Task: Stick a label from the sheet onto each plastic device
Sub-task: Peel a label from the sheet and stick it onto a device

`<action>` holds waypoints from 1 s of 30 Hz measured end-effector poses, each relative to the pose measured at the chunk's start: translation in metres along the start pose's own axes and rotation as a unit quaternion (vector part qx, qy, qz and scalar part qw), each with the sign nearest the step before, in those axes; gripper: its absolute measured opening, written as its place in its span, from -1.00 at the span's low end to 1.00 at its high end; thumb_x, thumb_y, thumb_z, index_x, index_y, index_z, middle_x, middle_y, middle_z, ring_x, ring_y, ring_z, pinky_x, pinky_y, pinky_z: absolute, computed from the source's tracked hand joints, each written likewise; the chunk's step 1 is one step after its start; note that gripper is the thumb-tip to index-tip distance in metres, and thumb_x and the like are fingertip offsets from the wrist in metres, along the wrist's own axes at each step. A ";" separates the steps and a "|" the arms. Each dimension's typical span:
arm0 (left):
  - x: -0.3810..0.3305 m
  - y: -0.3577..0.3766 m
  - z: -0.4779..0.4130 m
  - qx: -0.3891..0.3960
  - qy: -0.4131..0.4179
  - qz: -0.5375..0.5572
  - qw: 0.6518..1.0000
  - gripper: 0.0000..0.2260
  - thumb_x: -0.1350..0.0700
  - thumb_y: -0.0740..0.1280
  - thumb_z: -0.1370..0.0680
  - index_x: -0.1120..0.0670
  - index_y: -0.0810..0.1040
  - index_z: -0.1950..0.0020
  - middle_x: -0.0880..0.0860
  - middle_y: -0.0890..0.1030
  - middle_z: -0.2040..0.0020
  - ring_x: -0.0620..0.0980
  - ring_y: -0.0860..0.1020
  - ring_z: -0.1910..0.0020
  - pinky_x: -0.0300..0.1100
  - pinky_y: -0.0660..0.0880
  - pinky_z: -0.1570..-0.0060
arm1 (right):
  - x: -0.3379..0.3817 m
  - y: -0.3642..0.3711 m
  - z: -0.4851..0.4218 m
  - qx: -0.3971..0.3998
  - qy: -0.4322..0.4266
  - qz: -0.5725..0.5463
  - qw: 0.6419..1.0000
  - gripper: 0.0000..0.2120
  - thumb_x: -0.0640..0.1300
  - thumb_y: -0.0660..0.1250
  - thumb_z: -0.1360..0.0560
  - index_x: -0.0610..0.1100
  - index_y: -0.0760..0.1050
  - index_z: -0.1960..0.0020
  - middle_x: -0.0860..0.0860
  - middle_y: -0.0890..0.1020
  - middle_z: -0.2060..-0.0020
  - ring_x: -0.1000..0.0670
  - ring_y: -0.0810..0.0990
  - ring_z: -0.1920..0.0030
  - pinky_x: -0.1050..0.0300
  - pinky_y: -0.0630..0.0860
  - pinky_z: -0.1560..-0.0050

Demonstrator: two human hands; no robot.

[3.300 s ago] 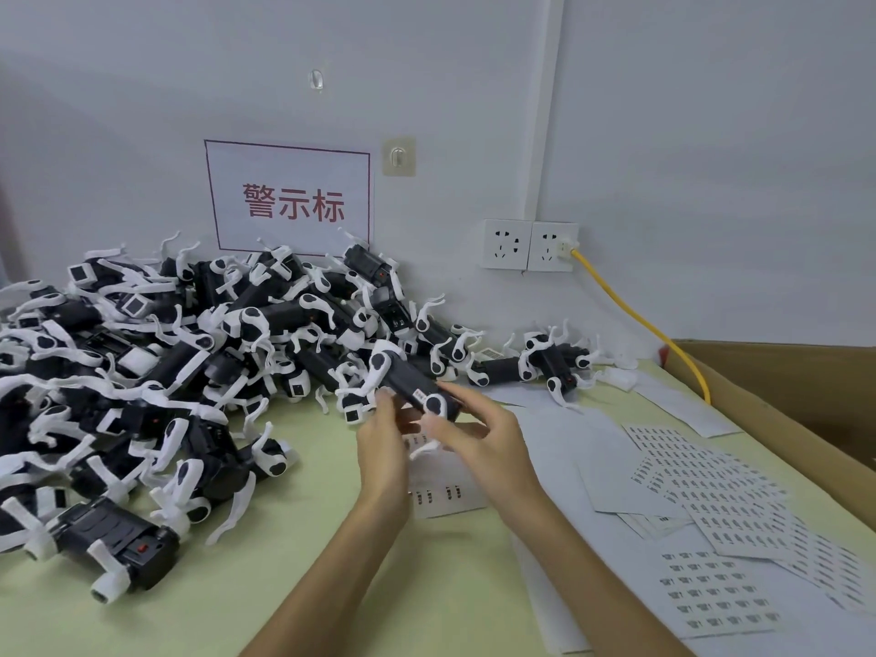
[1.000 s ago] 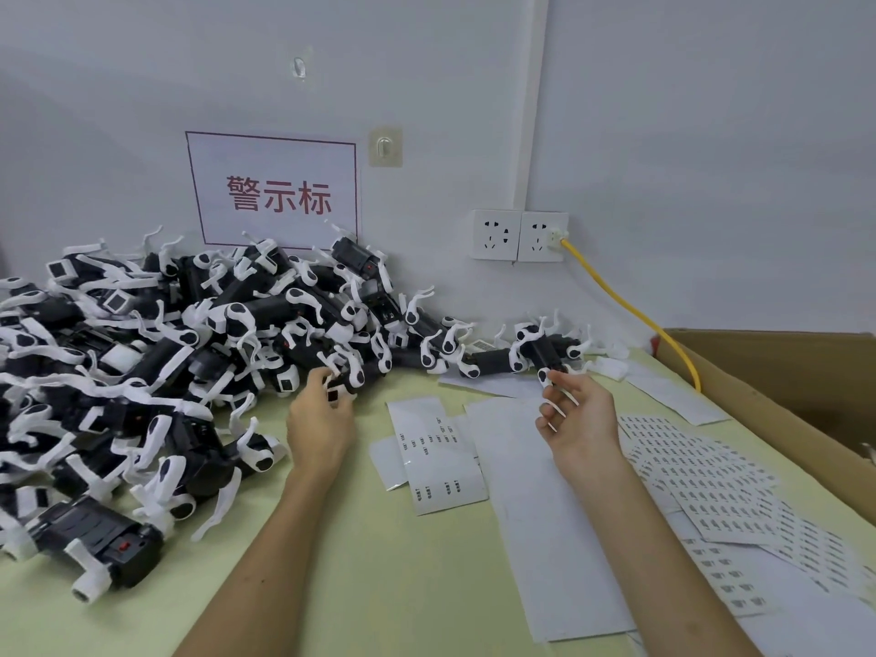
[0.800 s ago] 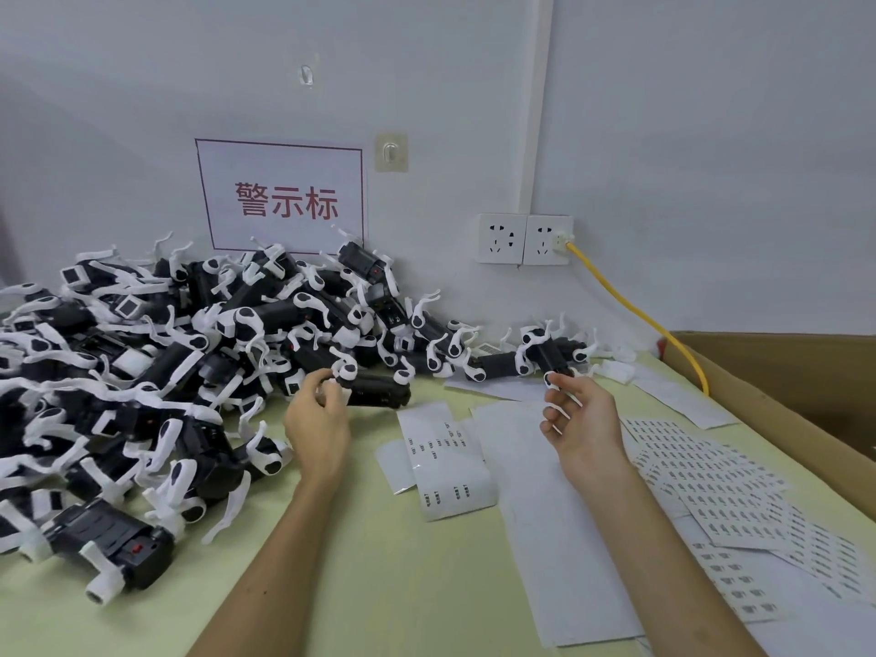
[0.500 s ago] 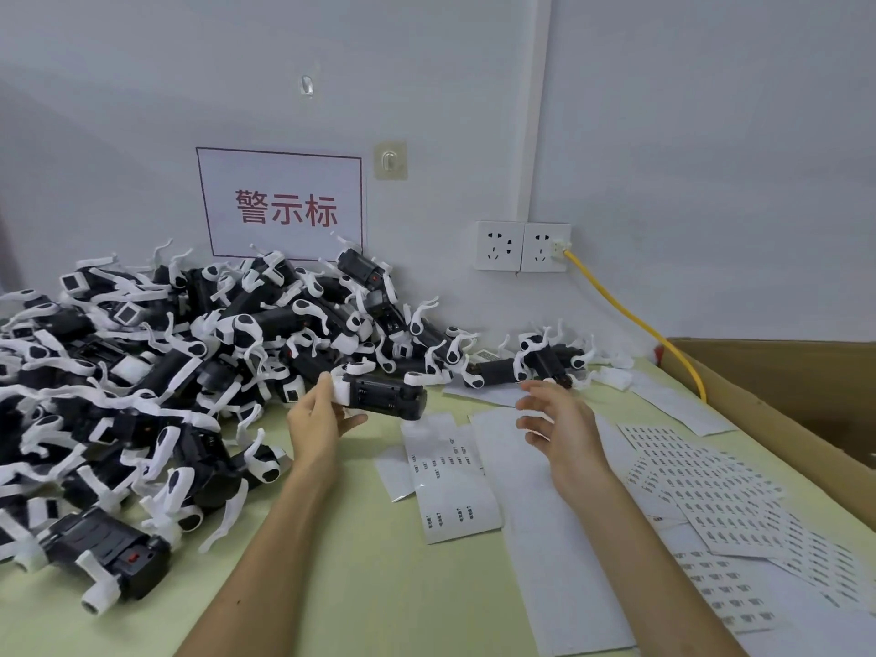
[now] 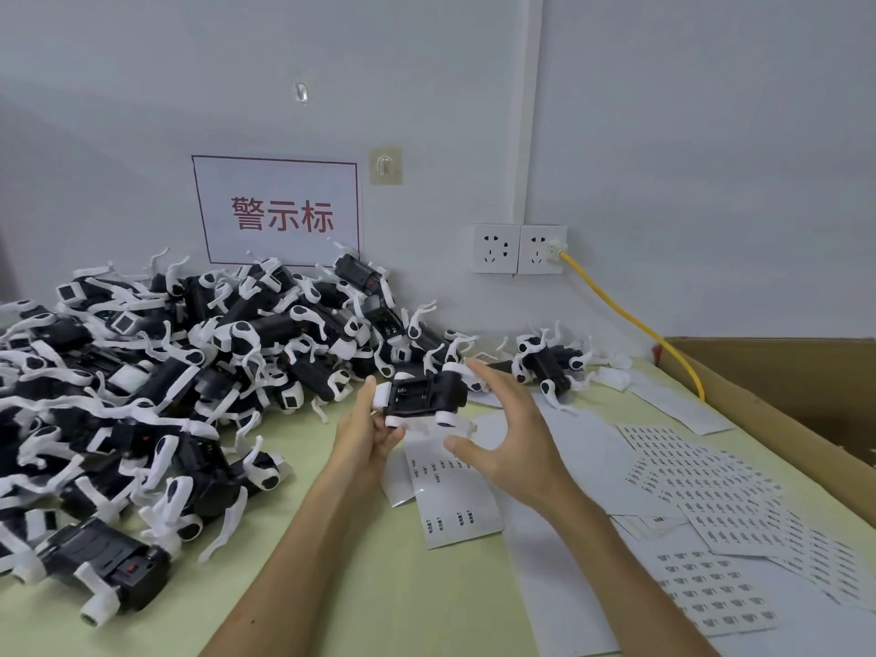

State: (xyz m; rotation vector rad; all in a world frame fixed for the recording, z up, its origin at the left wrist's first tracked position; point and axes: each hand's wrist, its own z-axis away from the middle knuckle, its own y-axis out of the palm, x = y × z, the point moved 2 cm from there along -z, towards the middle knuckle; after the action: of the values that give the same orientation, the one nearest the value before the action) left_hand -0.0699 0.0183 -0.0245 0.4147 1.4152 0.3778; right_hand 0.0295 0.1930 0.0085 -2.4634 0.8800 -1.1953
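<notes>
Around the hands a large heap [image 5: 166,372] of black-and-white plastic devices covers the left and back of the pale green surface [image 5: 379,585] and reaches up over the lower edge of a white sign [image 5: 277,211] with red characters. A smaller cluster [image 5: 545,362] of devices lies just behind the right hand. On the right, a brown cardboard box [image 5: 782,386] borders the surface. A yellow cable [image 5: 630,320] runs from the wall sockets [image 5: 519,248] down behind the box.

The left hand [image 5: 367,438] holds one device [image 5: 422,395] above the surface, its grip clamped on the left end. The right hand [image 5: 509,438] is spread, with its grip apart, fingers by the device's right end and thumb below. I cannot tell whether they touch. The hands and device hide the top of a narrow label strip [image 5: 455,505]. More label sheets [image 5: 701,486] overlap to the right.

Half a second ago the device was lower and further left, and the right hand hung loosely curled over the paper, well apart from it. Now that hand has come up to the device.

Counted: two hands, one held device, two sockets, one cable, one sign, one box, two wall hooks [image 5: 385,164]. There are too many heaped devices and overlapping sheets to count.
</notes>
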 end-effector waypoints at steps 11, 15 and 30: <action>-0.007 0.003 0.009 0.128 -0.063 0.078 0.987 -0.67 -0.12 0.25 -0.64 0.14 0.56 0.07 0.01 0.48 0.43 -0.20 0.23 0.64 -0.39 0.10 0.70 | -0.017 -0.005 -0.007 0.014 0.267 -0.246 0.932 -0.71 0.00 0.48 -0.44 0.04 0.57 -0.15 0.00 0.62 -0.07 0.06 0.62 0.27 0.23 0.51 0.25; -0.008 -0.002 0.007 0.161 -0.037 0.095 0.982 -0.67 -0.10 0.32 -0.54 0.17 0.60 0.15 0.07 0.55 0.34 -0.13 0.35 0.56 -0.35 0.32 0.60 | -0.020 -0.011 -0.006 -0.045 0.317 -0.319 0.892 -0.76 -0.07 0.49 -0.47 -0.04 0.61 -0.11 -0.03 0.63 0.00 -0.01 0.69 0.26 0.13 0.60 0.30; -0.007 0.027 0.024 0.286 -0.031 -0.167 0.943 -0.43 -0.37 0.21 -0.50 0.06 0.64 -0.17 0.02 0.66 -0.11 -0.06 0.57 0.07 -0.19 0.48 0.09 | -0.004 0.013 -0.002 -0.026 0.219 -0.252 0.942 -0.73 0.02 0.44 -0.52 0.02 0.48 -0.17 0.16 0.64 -0.06 0.29 0.60 -0.04 0.42 0.45 0.02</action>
State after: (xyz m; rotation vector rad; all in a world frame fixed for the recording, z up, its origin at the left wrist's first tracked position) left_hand -0.0474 0.0368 -0.0027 0.6341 1.4889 -0.3344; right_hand 0.0211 0.1850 0.0011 -2.5944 0.3654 -1.9697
